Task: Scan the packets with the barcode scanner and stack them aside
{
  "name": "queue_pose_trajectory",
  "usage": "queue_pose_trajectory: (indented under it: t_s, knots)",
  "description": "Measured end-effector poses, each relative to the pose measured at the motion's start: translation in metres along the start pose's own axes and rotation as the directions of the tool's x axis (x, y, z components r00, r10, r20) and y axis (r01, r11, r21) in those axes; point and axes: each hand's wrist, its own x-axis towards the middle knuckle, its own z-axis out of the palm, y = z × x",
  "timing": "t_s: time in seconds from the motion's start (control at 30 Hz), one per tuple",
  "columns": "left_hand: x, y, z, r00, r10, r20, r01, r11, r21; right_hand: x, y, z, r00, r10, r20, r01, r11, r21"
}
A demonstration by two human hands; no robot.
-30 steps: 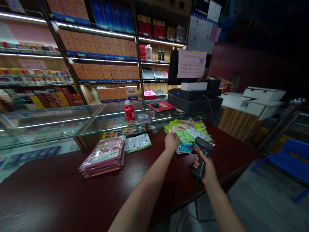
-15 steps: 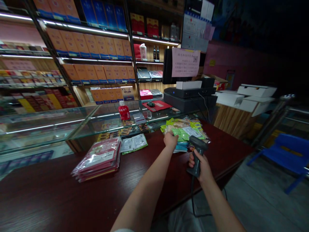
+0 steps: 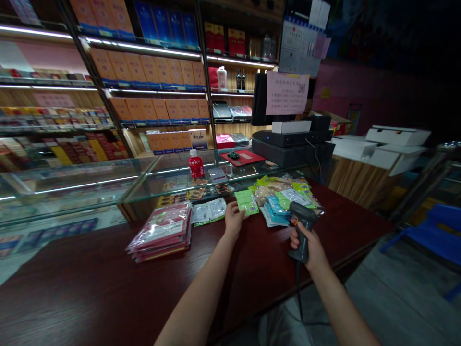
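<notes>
My left hand (image 3: 234,218) pinches the edge of a green packet (image 3: 247,202), held just over the dark red table. In my right hand (image 3: 312,247) is a black barcode scanner (image 3: 301,230), its head tilted up and its cable hanging over the table's front edge. Between the two hands lie several blue packets (image 3: 276,210). Behind them spreads a pile of yellow-green and clear packets (image 3: 268,188). Left of my left hand are white-and-green packets (image 3: 209,211), beside a stack of pink plastic-wrapped packages (image 3: 162,230).
A glass display counter (image 3: 144,168) runs behind the table (image 3: 101,288), with a red bottle (image 3: 195,164) and a phone-like device (image 3: 218,175) on it. A monitor with a pink paper sign (image 3: 287,93) stands behind. A blue chair (image 3: 432,233) is on the right.
My left hand has moved left from the pile with the green packet, leaving the blue packets more exposed. My right hand keeps hold of the scanner. The view has shifted slightly.
</notes>
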Motion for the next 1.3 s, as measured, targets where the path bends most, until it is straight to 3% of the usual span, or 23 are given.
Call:
queue_pose_trajectory:
  t_s: [0.2, 0.43, 0.8, 1.1, 1.3]
  knots:
    - [-0.001, -0.010, -0.007, 0.998, 0.041, -0.057, -0.041, 0.999, -0.006, 0.004, 0.003, 0.021, 0.991, 0.087, 0.098, -0.067, 0.979, -0.194]
    - [0.000, -0.013, -0.005, 0.991, 0.047, -0.124, -0.046, 0.999, 0.005, -0.001, 0.015, 0.042, 0.973, 0.169, 0.158, -0.082, 0.889, -0.450]
    - [0.003, -0.017, -0.005, 0.989, 0.032, -0.143, -0.027, 0.999, 0.037, -0.023, 0.010, 0.044, 0.976, 0.152, 0.155, -0.046, 0.842, -0.538]
    - [0.002, -0.016, -0.006, 0.990, 0.048, -0.135, -0.045, 0.999, 0.021, -0.025, 0.007, 0.047, 0.977, 0.171, 0.128, -0.080, 0.850, -0.521]
    - [0.002, -0.015, -0.006, 0.990, 0.034, -0.135, -0.026, 0.998, 0.056, -0.017, 0.004, 0.043, 0.973, 0.169, 0.157, -0.087, 0.899, -0.429]
